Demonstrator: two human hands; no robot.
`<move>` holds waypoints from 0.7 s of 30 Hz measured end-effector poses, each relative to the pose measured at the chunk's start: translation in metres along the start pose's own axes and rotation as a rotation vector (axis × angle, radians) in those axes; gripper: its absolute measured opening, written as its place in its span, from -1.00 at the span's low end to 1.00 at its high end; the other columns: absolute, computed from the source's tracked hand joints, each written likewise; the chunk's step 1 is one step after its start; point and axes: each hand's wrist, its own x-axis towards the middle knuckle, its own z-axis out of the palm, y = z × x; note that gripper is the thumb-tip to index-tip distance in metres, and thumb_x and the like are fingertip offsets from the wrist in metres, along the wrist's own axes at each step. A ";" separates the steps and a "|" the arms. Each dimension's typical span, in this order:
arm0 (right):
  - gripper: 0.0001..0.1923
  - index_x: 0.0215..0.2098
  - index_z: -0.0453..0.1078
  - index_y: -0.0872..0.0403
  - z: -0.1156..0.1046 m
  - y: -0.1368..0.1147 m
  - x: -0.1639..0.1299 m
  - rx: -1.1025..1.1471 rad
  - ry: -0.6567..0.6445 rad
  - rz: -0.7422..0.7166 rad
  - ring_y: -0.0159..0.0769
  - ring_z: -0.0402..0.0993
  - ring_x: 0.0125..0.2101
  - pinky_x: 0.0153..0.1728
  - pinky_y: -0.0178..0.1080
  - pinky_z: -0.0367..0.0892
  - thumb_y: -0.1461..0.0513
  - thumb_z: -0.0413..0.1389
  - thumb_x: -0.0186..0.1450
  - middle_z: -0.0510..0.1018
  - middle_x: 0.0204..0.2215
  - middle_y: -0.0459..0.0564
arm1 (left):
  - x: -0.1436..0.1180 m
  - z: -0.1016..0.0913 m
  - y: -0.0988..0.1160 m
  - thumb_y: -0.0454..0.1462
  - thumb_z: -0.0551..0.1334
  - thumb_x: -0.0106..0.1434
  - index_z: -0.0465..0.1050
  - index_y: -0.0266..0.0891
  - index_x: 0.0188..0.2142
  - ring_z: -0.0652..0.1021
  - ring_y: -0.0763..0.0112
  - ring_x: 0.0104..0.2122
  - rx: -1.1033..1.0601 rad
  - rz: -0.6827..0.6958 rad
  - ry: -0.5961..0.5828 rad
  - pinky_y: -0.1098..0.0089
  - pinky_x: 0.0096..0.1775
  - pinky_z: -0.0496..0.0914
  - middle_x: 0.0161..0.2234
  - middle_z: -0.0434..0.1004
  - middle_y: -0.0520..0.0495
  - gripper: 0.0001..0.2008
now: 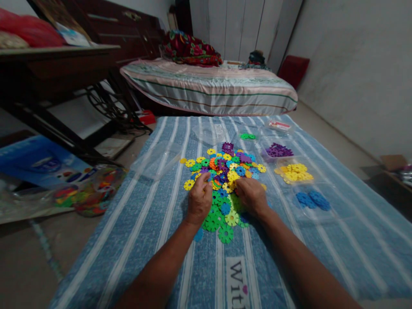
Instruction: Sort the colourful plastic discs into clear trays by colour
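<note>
A heap of notched plastic discs (219, 214) in green, yellow, blue, purple and orange lies on the blue striped cloth (154, 266). At the heap's left side, my left hand (200, 198) is closed, thumb against the bent fingers; anything in it is hidden. Opposite, my right hand (252, 196) is curled into a closed grip beside some yellow discs (233, 176), and I cannot make out what is inside it. To the right stand clear containers with purple discs (278, 150), yellow discs (294, 173) and blue discs (313, 200). Green discs (247, 136) sit in another, farther back.
Clear plastic containers (157, 161) lie left of the heap and behind it. A small clear box (279, 125) is at the back right. Beyond the table is a bed (209, 88). On the left are a sewing-machine table (58, 53) and a bag of colourful pieces (93, 195).
</note>
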 end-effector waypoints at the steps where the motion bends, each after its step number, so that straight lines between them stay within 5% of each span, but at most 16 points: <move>1: -0.75 -0.36 0.43 0.05 -0.001 0.001 0.000 -0.025 -0.002 0.012 -0.24 0.34 -0.40 -0.33 -0.24 0.15 0.31 -0.06 0.36 0.46 -0.51 -0.02 | 0.001 -0.001 -0.002 -0.24 0.07 0.29 0.37 -0.23 0.01 0.55 0.29 -0.02 0.025 0.003 0.013 0.23 0.04 0.45 -0.01 0.54 -0.15 -0.68; 9: -0.70 -0.43 0.46 0.05 -0.004 0.008 0.000 -0.154 0.096 0.066 -0.24 0.29 -0.49 -0.41 -0.23 0.06 0.30 -0.07 0.35 0.44 -0.59 -0.01 | 0.010 -0.011 -0.015 -0.23 0.11 0.26 0.44 -0.27 -0.08 0.53 0.23 -0.01 0.239 0.086 0.113 0.19 0.02 0.45 -0.04 0.55 -0.18 -0.72; 21: -0.70 -0.47 0.43 0.04 -0.008 0.013 0.002 -0.031 0.014 0.184 -0.27 0.33 -0.48 -0.38 -0.26 0.10 0.28 -0.07 0.34 0.46 -0.56 -0.01 | 0.027 -0.026 -0.042 -0.28 0.17 0.13 0.45 -0.21 -0.25 0.48 0.09 0.02 0.481 0.035 0.176 0.03 0.11 0.34 -0.05 0.52 -0.22 -0.82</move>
